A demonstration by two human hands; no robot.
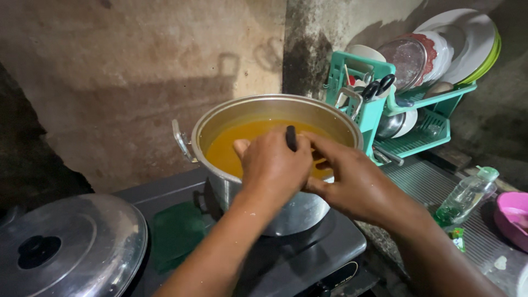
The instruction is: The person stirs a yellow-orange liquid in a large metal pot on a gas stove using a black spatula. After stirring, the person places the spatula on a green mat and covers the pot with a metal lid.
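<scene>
1 large round steel stockpot is sitting on a black stovetop, filled approx. two-thirds w/ orange-yellow liquid. 1 side handle is showing on the pot's left wall.

Both hands are working over the pot's near rim:
- Left hand: fingers are curling closed around 1 thin black utensil handle, which is sticking up between thumb and knuckles. The utensil's lower end is hidden behind the hand; type cannot be told.
- Right hand: fingers are reaching left, extended, tips meeting the left hand at the black handle. Whether they are gripping it cannot be told. Wrist is passing over the pot rim.

Surroundings, counted:
- 1 round steel lid w/ black knob, lying flat at lower left, well apart from the pot.
- 1 dark green cloth, lying on the stovetop between lid and pot.
- 1 teal plastic dish rack, standing just right of the pot, holding approx. 4 upright plates, 1 pr. black-handled scissors and 1 steel bowl.
- 1 clear plastic bottle w/ green cap, lying tilted on the counter at right.
- 1 pink plastic basin, partly cut off by the right edge.
</scene>
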